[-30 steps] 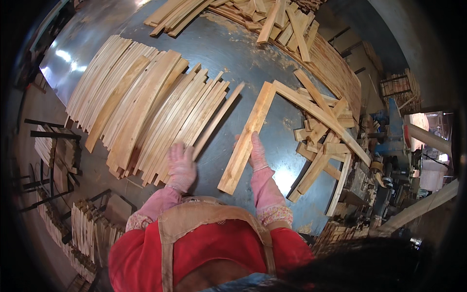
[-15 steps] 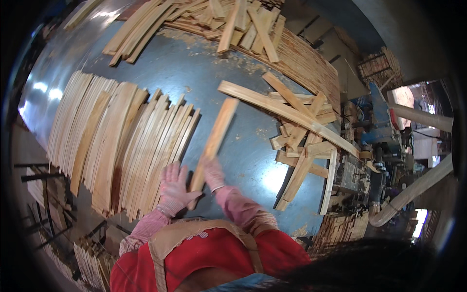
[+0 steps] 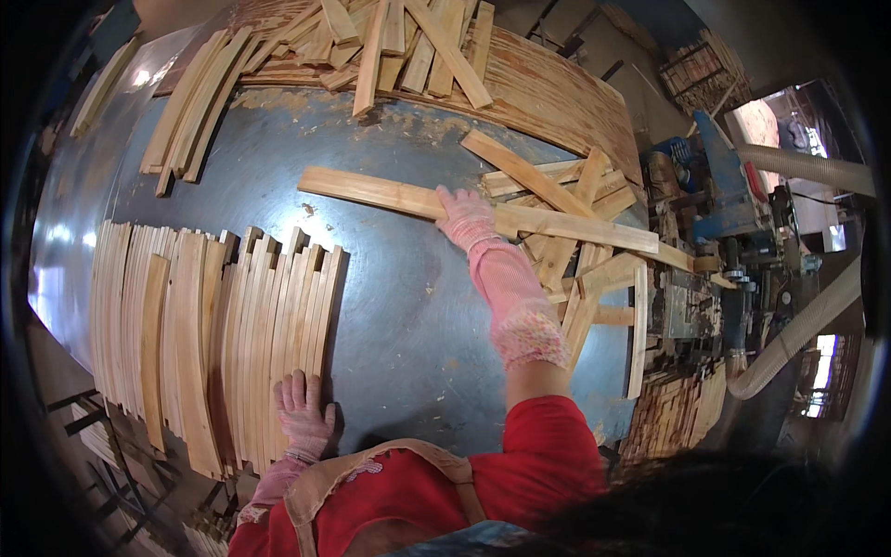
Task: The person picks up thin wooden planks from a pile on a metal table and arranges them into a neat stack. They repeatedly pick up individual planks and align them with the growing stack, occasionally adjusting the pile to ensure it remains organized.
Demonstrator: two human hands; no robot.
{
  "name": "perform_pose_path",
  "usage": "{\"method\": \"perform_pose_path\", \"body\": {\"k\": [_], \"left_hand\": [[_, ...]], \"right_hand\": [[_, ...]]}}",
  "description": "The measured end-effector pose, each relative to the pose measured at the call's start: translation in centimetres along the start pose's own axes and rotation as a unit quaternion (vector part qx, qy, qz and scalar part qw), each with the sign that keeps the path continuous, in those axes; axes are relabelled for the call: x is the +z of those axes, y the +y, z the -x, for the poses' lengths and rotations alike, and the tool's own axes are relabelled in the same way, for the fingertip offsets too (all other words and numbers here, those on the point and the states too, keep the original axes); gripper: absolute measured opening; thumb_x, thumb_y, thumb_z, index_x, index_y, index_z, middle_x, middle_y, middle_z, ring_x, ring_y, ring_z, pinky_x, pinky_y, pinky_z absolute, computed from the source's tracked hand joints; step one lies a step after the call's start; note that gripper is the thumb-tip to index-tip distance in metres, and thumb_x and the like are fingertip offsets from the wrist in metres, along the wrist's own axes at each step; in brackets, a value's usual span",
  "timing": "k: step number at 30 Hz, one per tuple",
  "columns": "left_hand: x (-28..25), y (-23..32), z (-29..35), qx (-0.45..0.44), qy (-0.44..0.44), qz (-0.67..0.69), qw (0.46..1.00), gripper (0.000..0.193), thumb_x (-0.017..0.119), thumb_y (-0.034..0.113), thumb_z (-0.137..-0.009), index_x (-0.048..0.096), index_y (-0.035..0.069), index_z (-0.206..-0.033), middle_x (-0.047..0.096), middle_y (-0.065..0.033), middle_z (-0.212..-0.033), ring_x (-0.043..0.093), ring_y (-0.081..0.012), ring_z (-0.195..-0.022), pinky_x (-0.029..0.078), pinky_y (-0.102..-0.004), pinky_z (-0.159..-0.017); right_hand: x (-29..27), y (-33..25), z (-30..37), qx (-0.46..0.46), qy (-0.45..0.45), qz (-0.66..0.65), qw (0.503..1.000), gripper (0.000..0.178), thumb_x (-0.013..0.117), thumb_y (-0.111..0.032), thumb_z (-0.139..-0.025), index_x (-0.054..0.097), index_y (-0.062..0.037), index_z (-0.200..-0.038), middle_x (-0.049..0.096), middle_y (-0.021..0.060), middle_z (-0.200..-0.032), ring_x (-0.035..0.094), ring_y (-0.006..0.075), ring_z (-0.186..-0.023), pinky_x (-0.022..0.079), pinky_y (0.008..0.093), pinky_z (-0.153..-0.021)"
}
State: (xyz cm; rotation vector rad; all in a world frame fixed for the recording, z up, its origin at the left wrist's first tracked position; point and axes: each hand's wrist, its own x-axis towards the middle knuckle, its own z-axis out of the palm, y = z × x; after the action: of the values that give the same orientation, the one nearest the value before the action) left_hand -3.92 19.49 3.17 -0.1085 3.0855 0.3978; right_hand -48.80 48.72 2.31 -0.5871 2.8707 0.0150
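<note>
My right hand [image 3: 467, 220], in a pale pink glove, reaches far across the table. Its fingers are wrapped over a long wooden strip [image 3: 371, 193] that lies slantwise, its right part reaching the jumbled pile. My left hand [image 3: 304, 416], gloved too, rests with fingers spread on the near ends of the right-hand strips in a row. That row of wooden strips [image 3: 195, 325] stands side by side at the left, a few lying on top. Under the right hand, the grip on the strip is partly hidden.
A loose pile of short wooden pieces [image 3: 580, 200] lies at the right of the blue-grey metal table [image 3: 408, 316]. More strips [image 3: 418, 46] are heaped on a plywood sheet [image 3: 538, 84] at the back. A machine [image 3: 719, 223] with ribbed hoses [image 3: 798, 167] stands at the right.
The short strip between my hands is no longer there; the row's right edge now lies by my left hand. My right hand has moved far forward onto the long strip.
</note>
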Motion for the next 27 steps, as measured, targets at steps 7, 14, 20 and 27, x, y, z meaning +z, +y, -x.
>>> {"method": "perform_pose_path", "body": {"k": [7,14,20,27], "left_hand": [[-1.7,7.2,-5.3,-0.140,-0.029,0.498,0.855,0.062,0.081,0.017,-0.095,0.054,-0.002,-0.148,0.065,-0.0202,-0.138,0.065,-0.0313,-0.119,0.053,-0.0422,-0.105],[3.0,6.6,-7.8,-0.270,-0.243,0.720,0.591,0.045,0.073,0.018,-0.103,0.063,-0.003,-0.141,0.075,-0.0053,-0.118,0.069,-0.0123,-0.100,0.058,-0.0311,-0.092],[0.3,6.8,-7.1,-0.226,-0.192,0.670,0.681,0.046,0.072,0.019,-0.103,0.062,-0.004,-0.142,0.073,-0.0059,-0.120,0.063,-0.0108,-0.106,0.053,-0.0299,-0.096],[-2.3,4.2,-0.9,-0.231,-0.121,0.576,0.774,0.042,0.072,0.027,-0.102,0.067,-0.001,-0.134,0.073,-0.0057,-0.106,0.065,-0.0128,-0.099,0.055,-0.0342,-0.090]], "right_hand": [[6.9,-4.7,12.3,-0.009,-0.317,-0.552,0.771,0.065,0.057,-0.057,-0.107,0.064,-0.0055,-0.146,0.070,0.0156,-0.138,0.063,0.0281,-0.130,0.047,0.0431,-0.113],[-0.8,9.0,5.0,0.020,0.043,0.132,0.990,0.080,0.077,-0.044,-0.087,0.051,-0.0196,-0.159,0.055,0.0185,-0.158,0.049,0.0382,-0.149,0.038,0.0570,-0.122],[-3.4,10.0,4.6,0.064,-0.090,0.118,0.987,0.076,0.071,-0.055,-0.092,0.050,-0.0242,-0.159,0.062,0.0170,-0.151,0.061,0.0380,-0.136,0.048,0.0492,-0.113],[4.9,-4.5,8.5,0.083,-0.122,-0.433,0.889,0.080,0.055,-0.064,-0.102,0.052,-0.0067,-0.157,0.067,0.0288,-0.141,0.061,0.0454,-0.135,0.047,0.0478,-0.114]]}}
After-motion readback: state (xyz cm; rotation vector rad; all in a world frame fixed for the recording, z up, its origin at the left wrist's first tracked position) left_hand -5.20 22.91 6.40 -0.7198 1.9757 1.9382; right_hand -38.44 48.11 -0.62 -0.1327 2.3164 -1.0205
